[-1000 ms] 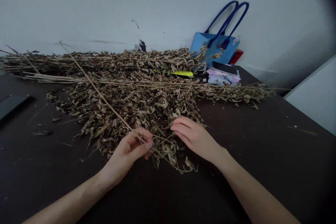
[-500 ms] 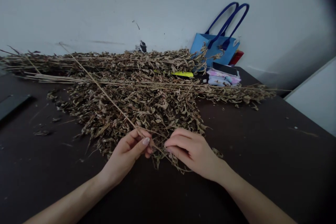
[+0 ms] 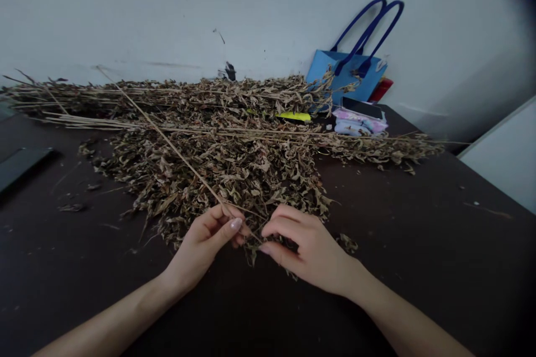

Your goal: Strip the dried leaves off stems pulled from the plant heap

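A big heap of dried leaves [image 3: 234, 162] and bare stalks lies on the dark table [image 3: 419, 245]. My left hand [image 3: 209, 240] pinches the near end of a long thin dry stem [image 3: 167, 142] that slants up to the far left. Right beside it, my right hand [image 3: 305, 248] is closed in a pinch on the leafy tip of the same stem, at the heap's near edge. The two hands almost touch.
A blue bag [image 3: 347, 72] with dark blue handles leans on the white wall at the back right. In front of it lie a phone on a folded patterned cloth [image 3: 360, 120] and a yellow object [image 3: 295, 116]. A dark flat object [image 3: 20, 162] sits at the left edge.
My right hand has come down and left along the stem towards my left hand, closing into a tighter pinch. The left hand has barely moved.
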`<state>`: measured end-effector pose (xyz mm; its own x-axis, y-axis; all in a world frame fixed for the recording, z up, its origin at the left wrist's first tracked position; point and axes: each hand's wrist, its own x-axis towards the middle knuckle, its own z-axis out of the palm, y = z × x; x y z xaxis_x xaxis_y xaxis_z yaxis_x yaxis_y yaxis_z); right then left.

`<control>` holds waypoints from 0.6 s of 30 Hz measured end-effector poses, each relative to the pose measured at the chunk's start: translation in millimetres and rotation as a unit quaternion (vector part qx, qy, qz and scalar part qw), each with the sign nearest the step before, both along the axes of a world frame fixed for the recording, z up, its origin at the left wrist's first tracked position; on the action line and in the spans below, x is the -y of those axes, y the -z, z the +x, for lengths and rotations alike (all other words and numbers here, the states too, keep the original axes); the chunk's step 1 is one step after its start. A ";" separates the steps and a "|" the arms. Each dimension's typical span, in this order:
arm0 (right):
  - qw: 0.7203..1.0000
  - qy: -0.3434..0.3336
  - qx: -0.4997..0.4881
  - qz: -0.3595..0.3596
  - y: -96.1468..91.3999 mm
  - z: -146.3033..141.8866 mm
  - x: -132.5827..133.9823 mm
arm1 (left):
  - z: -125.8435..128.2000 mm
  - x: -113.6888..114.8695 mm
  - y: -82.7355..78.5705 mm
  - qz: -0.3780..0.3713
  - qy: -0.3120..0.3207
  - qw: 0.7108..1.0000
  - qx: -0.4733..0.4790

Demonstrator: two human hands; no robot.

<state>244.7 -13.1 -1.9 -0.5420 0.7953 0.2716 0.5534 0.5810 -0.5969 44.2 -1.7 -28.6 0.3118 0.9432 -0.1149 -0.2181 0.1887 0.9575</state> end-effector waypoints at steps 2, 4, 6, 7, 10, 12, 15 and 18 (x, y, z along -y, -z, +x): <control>0.999 -0.011 -0.033 -0.012 -1.5 1.8 -2.6 | 0.4 -0.1 0.2 -0.005 0.002 1.000 0.013; 0.999 -0.013 -0.045 -0.009 -1.0 3.2 -5.3 | 1.1 -0.2 -0.1 -0.010 0.006 1.000 0.028; 0.999 -0.021 -0.039 -0.002 1.9 4.0 -7.6 | 1.7 -0.1 -0.5 -0.013 0.008 0.999 0.032; 0.999 -0.026 -0.035 0.002 3.9 4.2 -8.4 | 1.9 0.1 -0.6 -0.013 0.010 0.999 0.033; 0.999 -0.036 -0.017 0.022 10.0 4.1 -9.8 | 2.1 0.8 0.1 -0.002 0.021 0.999 0.035; 0.999 -0.034 0.005 0.038 12.6 3.4 -9.6 | 2.1 1.5 1.1 0.008 0.031 0.999 0.037; 0.996 -0.027 0.047 0.065 13.9 1.3 -8.0 | 2.5 2.2 2.9 0.014 0.039 0.998 0.047; 0.993 -0.025 0.079 0.088 14.1 -1.9 -5.9 | 3.3 2.3 3.9 0.015 0.038 0.998 0.058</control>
<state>242.8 -7.2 -16.0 -0.6266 0.7136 0.3133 0.5992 0.6982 -0.3917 47.6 -4.0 -32.6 0.3918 0.9189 -0.0467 -0.3130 0.1809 0.9324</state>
